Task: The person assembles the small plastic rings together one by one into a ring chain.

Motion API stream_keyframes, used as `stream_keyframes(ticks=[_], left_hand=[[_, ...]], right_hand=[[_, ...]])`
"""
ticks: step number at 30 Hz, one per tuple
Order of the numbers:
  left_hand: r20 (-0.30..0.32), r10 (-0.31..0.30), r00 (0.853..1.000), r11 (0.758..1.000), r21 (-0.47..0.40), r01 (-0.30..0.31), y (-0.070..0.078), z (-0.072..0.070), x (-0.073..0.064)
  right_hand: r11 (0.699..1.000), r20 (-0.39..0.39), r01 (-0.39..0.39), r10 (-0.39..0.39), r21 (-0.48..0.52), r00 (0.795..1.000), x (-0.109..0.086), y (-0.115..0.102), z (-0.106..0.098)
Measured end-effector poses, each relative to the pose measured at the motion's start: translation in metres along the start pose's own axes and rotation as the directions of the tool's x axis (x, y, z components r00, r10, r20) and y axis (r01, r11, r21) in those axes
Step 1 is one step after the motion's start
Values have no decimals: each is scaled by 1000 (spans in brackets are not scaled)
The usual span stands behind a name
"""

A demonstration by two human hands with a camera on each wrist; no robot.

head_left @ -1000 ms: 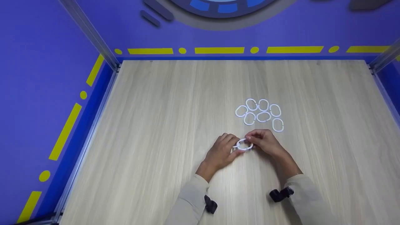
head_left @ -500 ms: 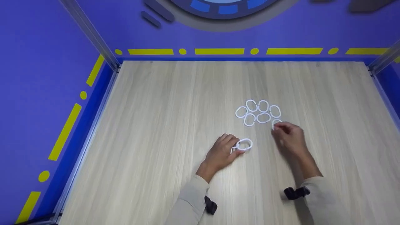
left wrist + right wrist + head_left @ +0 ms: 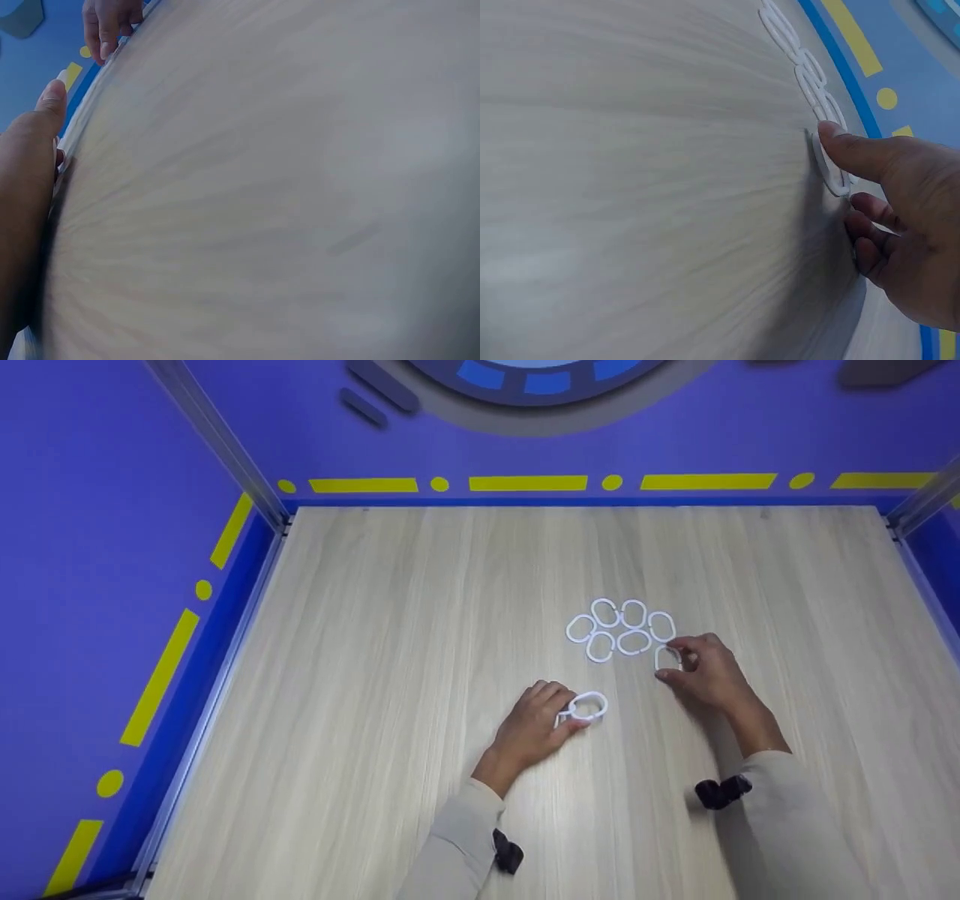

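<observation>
In the head view my left hand [image 3: 527, 725] pinches a white oval curtain ring [image 3: 604, 705] between thumb and fingers. A second white ring [image 3: 561, 713] loops through its left end, mostly hidden by the hand. Farther right, my right hand [image 3: 712, 673] holds another curtain ring [image 3: 657, 658] at its two ends, thumb at the near end and index finger at the far end. The right wrist view shows this ring [image 3: 826, 171] low at the tabletop beneath the thumb. In the left wrist view, my left hand [image 3: 30, 157] appears at the left edge.
Several loose white rings lie in a cluster just beyond the hands, among them a sideways one [image 3: 634, 653] and a right-hand one [image 3: 673, 628]. The wooden table [image 3: 390, 645] meets a blue back wall [image 3: 525, 454] and a blue left wall [image 3: 82, 547].
My right hand has left the ring at the left hand, moved right and away from me, and taken hold of the nearest loose ring at the right. The left hand stays in place.
</observation>
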State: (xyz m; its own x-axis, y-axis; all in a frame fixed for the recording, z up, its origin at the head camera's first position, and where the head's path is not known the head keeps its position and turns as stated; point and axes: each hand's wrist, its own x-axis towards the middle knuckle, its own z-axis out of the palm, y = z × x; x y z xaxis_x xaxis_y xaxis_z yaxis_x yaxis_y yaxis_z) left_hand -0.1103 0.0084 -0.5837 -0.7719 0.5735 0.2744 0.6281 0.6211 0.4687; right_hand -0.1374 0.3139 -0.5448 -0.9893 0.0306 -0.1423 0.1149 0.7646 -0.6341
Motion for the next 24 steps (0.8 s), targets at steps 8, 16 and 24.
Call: stream_keyframes(ticks=[8,16,24], left_hand=[[-14,13,1000,1000,5,-13,0,0,1],[-4,-1,1000,1000,2,1,-1,0,2],[-19,14,1000,1000,4,-14,-1,1,1]], right_hand=[[995,102,-60,69,-83,992,3,-4,-8],[998,123,-16,23,-64,992,-3,1,-11],[996,260,13,-36,90,965,-11,2,-14]])
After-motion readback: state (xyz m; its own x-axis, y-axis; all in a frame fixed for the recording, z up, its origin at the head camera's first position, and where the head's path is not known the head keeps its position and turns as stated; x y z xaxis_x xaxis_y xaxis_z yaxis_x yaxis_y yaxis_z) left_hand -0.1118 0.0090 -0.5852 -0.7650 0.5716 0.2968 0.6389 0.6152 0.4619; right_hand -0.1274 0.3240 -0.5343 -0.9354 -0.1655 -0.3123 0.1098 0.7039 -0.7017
